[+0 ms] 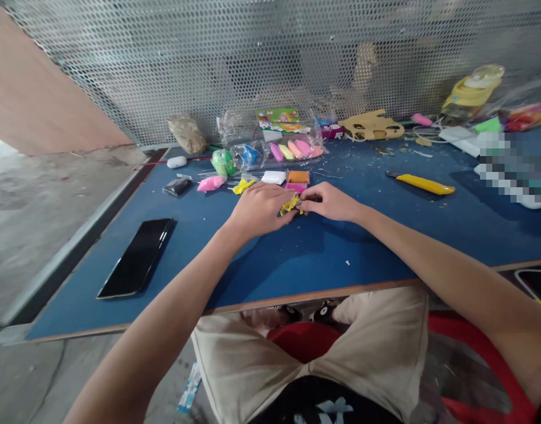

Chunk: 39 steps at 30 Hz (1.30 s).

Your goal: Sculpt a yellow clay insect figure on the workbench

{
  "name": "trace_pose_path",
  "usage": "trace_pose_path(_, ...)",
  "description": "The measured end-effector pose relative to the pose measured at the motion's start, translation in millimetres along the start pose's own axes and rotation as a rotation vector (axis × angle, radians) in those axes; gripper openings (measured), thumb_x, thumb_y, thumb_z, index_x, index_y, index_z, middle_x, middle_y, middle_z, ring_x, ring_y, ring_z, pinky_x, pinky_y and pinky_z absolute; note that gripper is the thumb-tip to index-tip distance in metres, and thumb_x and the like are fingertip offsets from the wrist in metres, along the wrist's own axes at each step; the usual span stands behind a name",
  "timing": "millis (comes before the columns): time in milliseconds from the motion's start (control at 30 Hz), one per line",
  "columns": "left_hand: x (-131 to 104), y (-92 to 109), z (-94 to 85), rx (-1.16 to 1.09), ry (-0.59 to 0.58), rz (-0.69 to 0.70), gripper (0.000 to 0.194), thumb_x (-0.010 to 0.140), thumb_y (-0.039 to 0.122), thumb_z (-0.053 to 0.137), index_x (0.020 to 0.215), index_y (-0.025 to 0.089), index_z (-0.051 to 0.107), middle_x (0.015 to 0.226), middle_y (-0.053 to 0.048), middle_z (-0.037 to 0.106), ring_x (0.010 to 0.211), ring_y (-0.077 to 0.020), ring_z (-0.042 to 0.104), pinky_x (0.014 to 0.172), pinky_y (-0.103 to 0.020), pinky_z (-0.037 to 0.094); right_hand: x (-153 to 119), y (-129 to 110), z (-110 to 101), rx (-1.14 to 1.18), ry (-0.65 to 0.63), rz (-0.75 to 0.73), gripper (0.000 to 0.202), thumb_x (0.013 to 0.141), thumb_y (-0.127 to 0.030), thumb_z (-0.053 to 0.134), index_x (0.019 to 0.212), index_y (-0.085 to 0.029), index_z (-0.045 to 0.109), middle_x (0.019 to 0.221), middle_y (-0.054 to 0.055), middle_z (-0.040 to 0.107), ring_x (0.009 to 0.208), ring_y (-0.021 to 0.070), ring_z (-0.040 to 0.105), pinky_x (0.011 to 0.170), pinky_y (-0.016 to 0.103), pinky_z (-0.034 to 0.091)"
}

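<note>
A small, lumpy yellow piece with dark patches (289, 205) is between my two hands, just above the blue table. It is too small and too covered to name its kind. My left hand (260, 211) has it between thumb and fingers, palm down. From the right, my right hand (334, 202) pinches the same piece with thumb and forefinger. Just behind my fingers lie a magenta packet (295, 186), an orange packet (298, 176) and a white packet (274, 177) of what looks like modelling clay. A yellow packet (242, 186) is beside my left fingers.
A black phone (136, 257) lies left on the blue table (270, 268). Pink (211, 184) and black packets (178, 186) sit behind it. A yellow box cutter (422, 183) lies right. Clear bags of coloured clay, a tan cut-out piece (371, 125) and a perforated metal screen (270, 53) stand behind.
</note>
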<state>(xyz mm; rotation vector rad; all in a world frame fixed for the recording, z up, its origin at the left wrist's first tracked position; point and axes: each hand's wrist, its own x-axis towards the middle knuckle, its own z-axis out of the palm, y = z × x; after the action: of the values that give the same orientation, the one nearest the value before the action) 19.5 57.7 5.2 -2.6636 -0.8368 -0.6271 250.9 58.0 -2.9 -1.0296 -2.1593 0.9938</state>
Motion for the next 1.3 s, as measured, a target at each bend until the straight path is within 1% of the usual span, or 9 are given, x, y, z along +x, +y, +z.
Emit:
trace_pose_path(133,0.6,-3.1,-2.3,0.027,-0.003,0.029,0.031,0.101,0.045,0.057,0.101,0.02,0.075,0.093,-0.007,0.079,0.089,-0.0218,0.075,0.081,-0.037,0.056,-1.6,-1.5,-1.3,-0.066,-0.006,-0.042,0.02,0.09,-0.033,0.062,0.083,-0.017,0.073,0.08,0.004,0.072,0.071,0.0152,0.057,0.069,0.032,0.038)
trace_pose_path(267,0.0,-6.8,-1.8,0.07,0.003,0.059,0.024,0.102,0.035,0.057,0.099,0.021,0.076,0.088,-0.005,0.079,0.083,-0.0195,0.075,0.078,-0.035,0.054,-2.1,-2.3,-1.7,-0.043,-0.008,-0.041,0.021,0.091,-0.034,0.062,0.086,-0.017,0.073,0.082,0.005,0.073,0.073,0.0159,0.059,0.071,0.032,0.04)
trace_pose_path(400,-0.8,-8.6,-0.6,0.097,0.009,0.076,0.027,0.103,0.032,0.051,0.099,0.022,0.076,0.085,-0.005,0.079,0.078,-0.0192,0.074,0.075,-0.035,0.054,-0.6,-1.3,-2.6,-0.022,-0.027,-0.02,0.026,0.093,-0.04,0.062,0.087,-0.017,0.074,0.081,0.005,0.074,0.071,0.0162,0.061,0.069,0.032,0.041)
trace_pose_path(600,-1.0,-4.9,-0.9,0.178,0.015,-0.01,0.028,0.098,0.035,0.055,0.088,0.022,0.078,0.071,-0.005,0.075,0.067,-0.0192,0.07,0.068,-0.034,0.051,-0.1,-0.7,-3.3,-0.037,-0.039,0.027,0.027,0.093,-0.036,0.059,0.081,-0.017,0.074,0.079,0.004,0.075,0.065,0.0135,0.057,0.064,0.03,0.038)
trace_pose_path(733,-1.5,-3.4,-2.9,0.182,0.007,-0.091,0.023,0.092,0.031,0.06,0.097,0.022,0.08,0.072,-0.006,0.076,0.066,-0.0217,0.069,0.059,-0.032,0.044,-1.1,-0.8,-2.8,-0.029,-0.084,0.041,0.024,0.092,-0.033,0.06,0.087,-0.017,0.077,0.081,0.005,0.076,0.073,0.0164,0.065,0.071,0.03,0.043)
trace_pose_path(967,-3.3,-5.0,-3.8,0.069,-0.044,-0.099,0.03,0.091,0.03,0.06,0.114,0.026,0.079,0.09,-0.006,0.081,0.074,-0.022,0.072,0.062,-0.031,0.047,0.2,1.2,-2.5,-0.059,-0.089,0.028,0.026,0.095,-0.036,0.059,0.087,-0.017,0.075,0.085,0.005,0.077,0.074,0.0158,0.064,0.072,0.03,0.042)
trace_pose_path(1067,-3.8,-5.6,-1.8,0.077,-0.041,-0.099,0.028,0.091,0.029,0.06,0.112,0.026,0.079,0.088,-0.006,0.08,0.072,-0.0216,0.072,0.06,-0.03,0.045,0.3,1.4,-2.1,-0.051,-0.089,0.02,0.027,0.095,-0.037,0.058,0.087,-0.017,0.075,0.085,0.005,0.077,0.076,0.0164,0.065,0.074,0.03,0.042)
trace_pose_path(1200,-3.4,-3.4,1.9,0.114,-0.003,-0.144,0.025,0.093,0.028,0.059,0.105,0.025,0.08,0.076,-0.006,0.077,0.065,-0.0206,0.069,0.057,-0.03,0.043,0.2,1.8,-1.8,-0.055,-0.089,0.015,0.026,0.095,-0.037,0.059,0.088,-0.018,0.075,0.085,0.005,0.077,0.078,0.0175,0.067,0.076,0.031,0.043)
trace_pose_path(1300,-2.5,-0.4,4.2,0.118,-0.001,-0.127,0.025,0.094,0.029,0.056,0.095,0.022,0.08,0.075,-0.007,0.077,0.066,-0.0205,0.07,0.057,-0.03,0.045,0.1,1.9,-1.5,-0.064,-0.087,0.008,0.024,0.095,-0.035,0.059,0.087,-0.018,0.073,0.084,0.004,0.077,0.077,0.0171,0.066,0.074,0.03,0.043)
